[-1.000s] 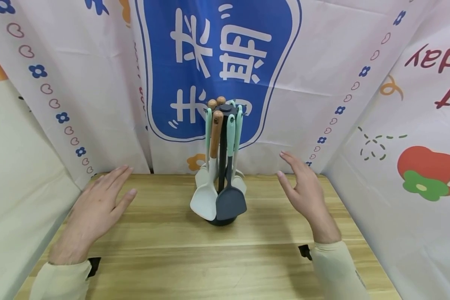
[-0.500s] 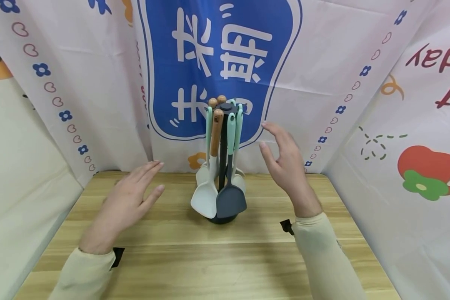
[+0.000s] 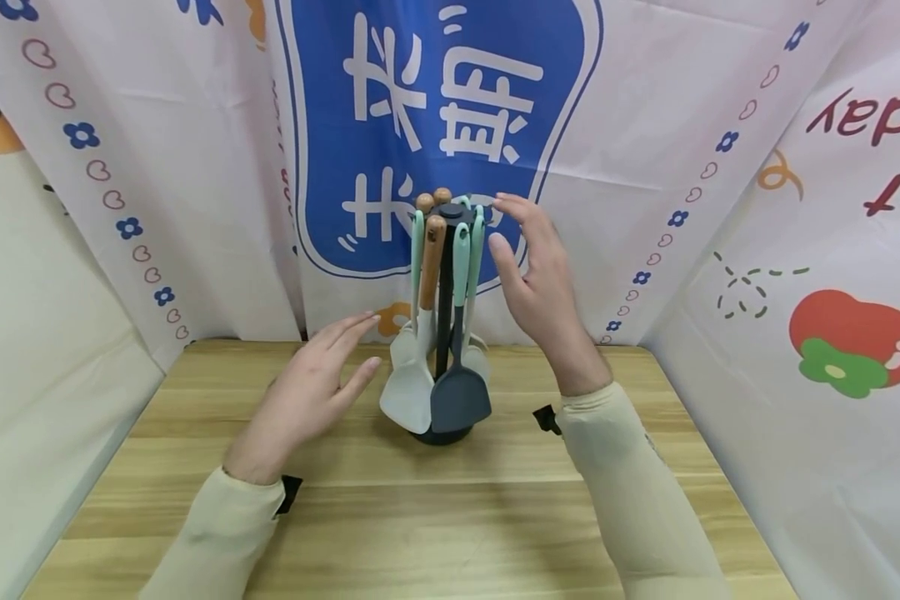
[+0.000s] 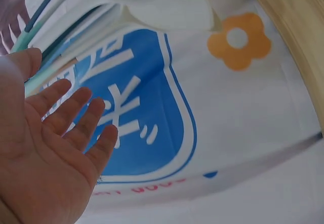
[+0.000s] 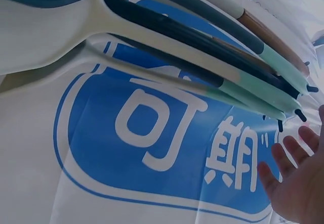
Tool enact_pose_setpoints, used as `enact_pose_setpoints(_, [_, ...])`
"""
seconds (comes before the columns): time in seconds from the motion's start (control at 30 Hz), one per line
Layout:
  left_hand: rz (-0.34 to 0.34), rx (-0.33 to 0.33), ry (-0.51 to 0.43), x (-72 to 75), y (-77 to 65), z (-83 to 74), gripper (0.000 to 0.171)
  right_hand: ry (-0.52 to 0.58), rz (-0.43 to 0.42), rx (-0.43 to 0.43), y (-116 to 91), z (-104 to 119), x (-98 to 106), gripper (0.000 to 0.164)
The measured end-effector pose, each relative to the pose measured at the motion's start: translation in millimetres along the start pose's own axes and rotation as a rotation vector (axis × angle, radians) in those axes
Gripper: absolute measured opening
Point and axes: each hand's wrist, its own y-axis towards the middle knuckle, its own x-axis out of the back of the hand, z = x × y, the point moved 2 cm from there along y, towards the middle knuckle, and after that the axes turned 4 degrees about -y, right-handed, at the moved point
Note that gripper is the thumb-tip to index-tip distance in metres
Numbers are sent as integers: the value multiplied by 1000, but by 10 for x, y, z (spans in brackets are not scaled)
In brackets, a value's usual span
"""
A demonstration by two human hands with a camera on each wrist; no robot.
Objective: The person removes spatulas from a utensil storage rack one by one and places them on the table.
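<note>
While every utensil in view hangs on the rack on the table, all handling seems left to do; left hand and right hand flank the rack, loosely spread and empty, the right's exact gap hard to judge

Left hand at lower left, palm showing, fingers spread, holding nothing. Thumb tip overlaps mint-handled utensils up top; can't tell contact. Other hand in top-left corner. Behind: white cloth, blue patch, orange flower. Wooden table upper right.
</note>
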Motion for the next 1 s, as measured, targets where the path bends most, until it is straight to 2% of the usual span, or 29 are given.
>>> enact_pose_setpoints(0.2, [18,24,-52,-66,86,-80,64,176,22,18,162,22,-130,45])
enact_pose_setpoints(0.4, [25,55,-100,-113,131,-134,63,366,24,35,222,-14,-237,39])
enact_pose_setpoints(0.73, [-5,85,-194,-205,173,-223,60,429,8,-25,252,-5,-318,46])
enact_pose_setpoints(1.0, [-117,64,-335,-324,255,-271,50,462,-35,-47,256,4,-342,47])
